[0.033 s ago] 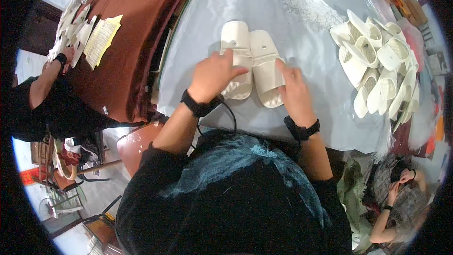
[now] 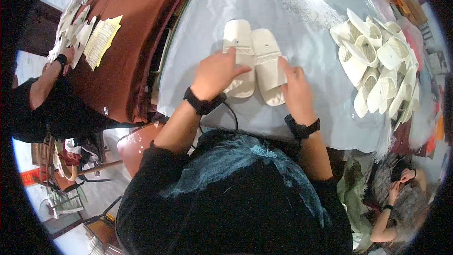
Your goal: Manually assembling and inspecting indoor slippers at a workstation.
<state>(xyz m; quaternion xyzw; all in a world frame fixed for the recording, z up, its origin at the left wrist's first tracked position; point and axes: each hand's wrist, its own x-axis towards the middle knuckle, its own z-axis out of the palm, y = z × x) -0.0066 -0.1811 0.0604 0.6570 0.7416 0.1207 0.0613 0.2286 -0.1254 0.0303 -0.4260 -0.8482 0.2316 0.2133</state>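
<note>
A pair of white open-toe slippers lies side by side on the pale, plastic-covered table, toes toward me and slightly splayed. My left hand (image 2: 214, 75) is at the outer side of the left slipper (image 2: 238, 35), its thumb reaching over the strap and its index finger pointing up along the edge. Its other fingers are mostly hidden. My right hand (image 2: 297, 89) grips the outer edge of the right slipper (image 2: 268, 73), fingers along the strap's side. Each slipper has a small dark mark near its far end.
A heap of white slippers (image 2: 380, 63) sits at the table's right. White fibres or threads (image 2: 321, 0) lie at the far right. Left stands a brown-covered table (image 2: 137, 28) with yellow paper (image 2: 103, 40) and a co-worker's hand (image 2: 68, 55) at slippers. Another person (image 2: 401, 203) is at lower right.
Both slippers have shifted slightly to the right and away from me, the hands moving with them. The slipper heap has not moved.
</note>
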